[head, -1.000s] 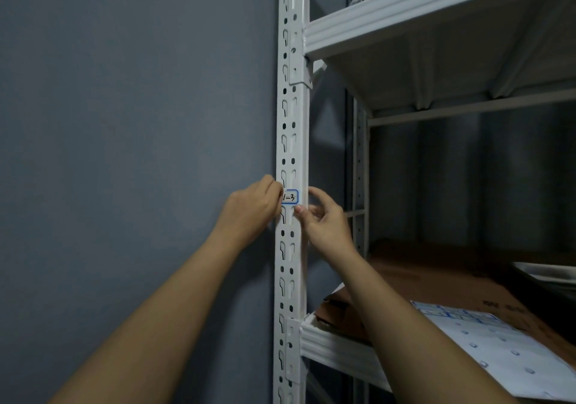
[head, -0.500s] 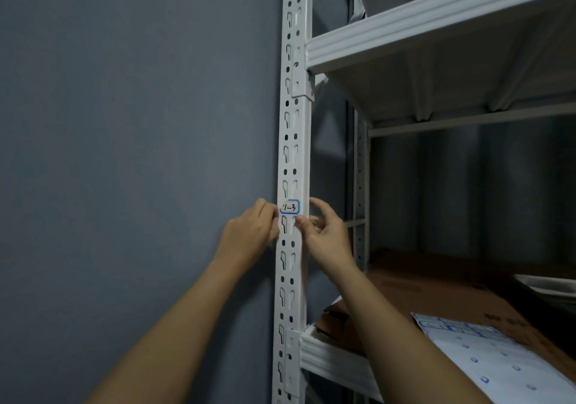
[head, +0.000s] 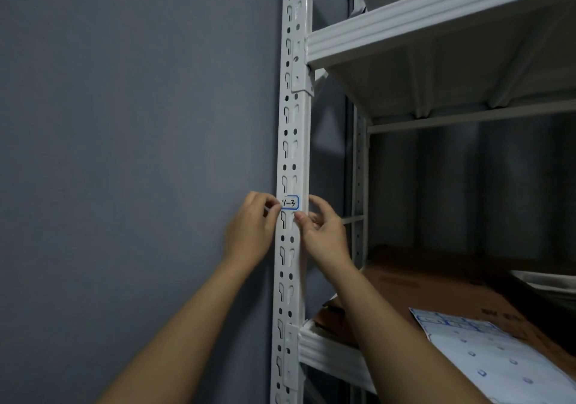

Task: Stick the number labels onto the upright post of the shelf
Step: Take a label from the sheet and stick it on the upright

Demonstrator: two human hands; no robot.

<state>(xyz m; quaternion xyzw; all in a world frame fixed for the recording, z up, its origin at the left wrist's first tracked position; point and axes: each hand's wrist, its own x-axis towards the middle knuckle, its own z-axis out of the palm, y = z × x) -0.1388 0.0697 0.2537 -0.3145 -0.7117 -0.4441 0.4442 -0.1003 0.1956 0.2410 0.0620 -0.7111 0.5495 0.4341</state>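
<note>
Grey wall (head: 124, 154) fills the left of the view, and against it the left hand (head: 249, 232) reaches up with its fingers curled, the fingertips pinching or pressing the left edge of a label (head: 290, 202); which of the 2 it is cannot be told from here. That label, white with a blue border and handwriting that reads roughly 1-3, sits flat on the front face of the white slotted post (head: 293, 123), about midway between the upper shelf (head: 436, 14) and the lower shelf (head: 330, 350). Its long axis runs level across the post, at right angles to the post's upright length, and the writing reads upright, facing the viewer. Just right of it, the right hand (head: 324, 235) holds its thumb tip against the post below the label's right corner, with the other fingers loosely bent beside the post edge and gripping nothing that shows. Judging from this, 1 label is placed and being smoothed down. On the lower shelf, over brown cardboard (head: 436, 294), lies a sticker sheet (head: 498, 357), so more labels probably remain to be stuck.
</note>
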